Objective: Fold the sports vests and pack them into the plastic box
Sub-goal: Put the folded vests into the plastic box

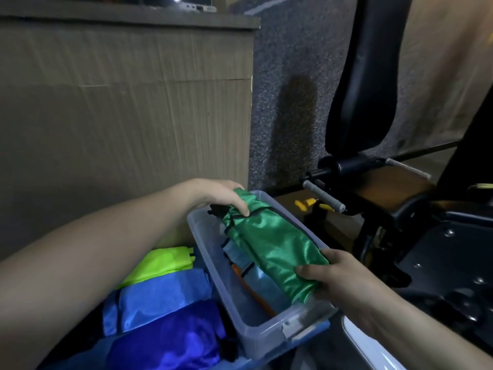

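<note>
A folded shiny green sports vest [269, 244] is held over the clear plastic storage box [256, 324], its far end gripped by the left hand [221, 196] and its near end pinched by the right hand [333, 276]. Beside the box (outside it) lie lime, light-blue and dark-blue vests [165, 297].

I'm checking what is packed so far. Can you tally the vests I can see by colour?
Green vest, held over the box by left hand and right hand: 1
Yellow-green vest: 1
Light blue vest: 1
Dark blue vest: 1
Total outside the box: 4. Box contents unclear.
</note>
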Available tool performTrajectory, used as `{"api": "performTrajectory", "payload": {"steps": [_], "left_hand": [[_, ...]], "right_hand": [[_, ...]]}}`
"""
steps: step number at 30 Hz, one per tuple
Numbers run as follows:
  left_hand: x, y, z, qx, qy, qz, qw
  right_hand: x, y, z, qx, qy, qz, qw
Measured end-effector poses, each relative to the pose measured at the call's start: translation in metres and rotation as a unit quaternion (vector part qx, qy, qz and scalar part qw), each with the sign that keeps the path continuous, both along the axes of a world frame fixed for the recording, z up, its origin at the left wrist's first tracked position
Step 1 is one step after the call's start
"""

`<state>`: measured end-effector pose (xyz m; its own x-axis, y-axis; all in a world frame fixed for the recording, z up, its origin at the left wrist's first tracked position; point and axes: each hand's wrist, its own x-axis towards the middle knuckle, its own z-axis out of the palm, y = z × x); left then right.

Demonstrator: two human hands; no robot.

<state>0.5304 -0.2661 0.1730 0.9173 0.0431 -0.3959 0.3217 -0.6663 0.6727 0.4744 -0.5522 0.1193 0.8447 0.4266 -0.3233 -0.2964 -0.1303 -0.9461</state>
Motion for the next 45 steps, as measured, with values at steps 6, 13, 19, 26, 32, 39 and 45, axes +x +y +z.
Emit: {"api": "performTrajectory", "payload": {"steps": [6, 13, 19, 26, 32, 39, 45], "left_hand": [[0.027, -0.002, -0.014, 0.011, 0.027, -0.022, 0.999], [0.048, 0.001, -0.035, -0.001, 0.063, -0.033, 0.997], [0.055, -0.001, -0.057, 0.11, 0.019, -0.085, 0.99], [0.042, 0.001, -0.047, 0.125, 0.004, -0.103, 0.987], [0.006, 0.015, -0.03, 0.05, -0.043, -0.085, 0.994], [-0.081, 0.078, 0.0, 0.005, -0.109, -0.032, 0.994], [-0.202, 0.155, -0.002, -0.012, -0.106, 0.036, 0.994]], "right_hand": [[0.017, -0.001, 0.002, -0.046, 0.012, 0.051, 0.998], [0.027, -0.02, 0.025, -0.144, -0.016, 0.098, 0.985], [0.02, -0.026, 0.036, -0.218, -0.143, 0.094, 0.961], [0.003, -0.017, 0.046, -0.192, -0.129, 0.098, 0.968], [-0.02, 0.0, 0.053, -0.183, -0.145, 0.124, 0.965], [-0.071, 0.047, 0.064, -0.156, -0.175, 0.159, 0.959], [-0.128, 0.105, 0.057, -0.123, -0.159, 0.208, 0.957]]}}
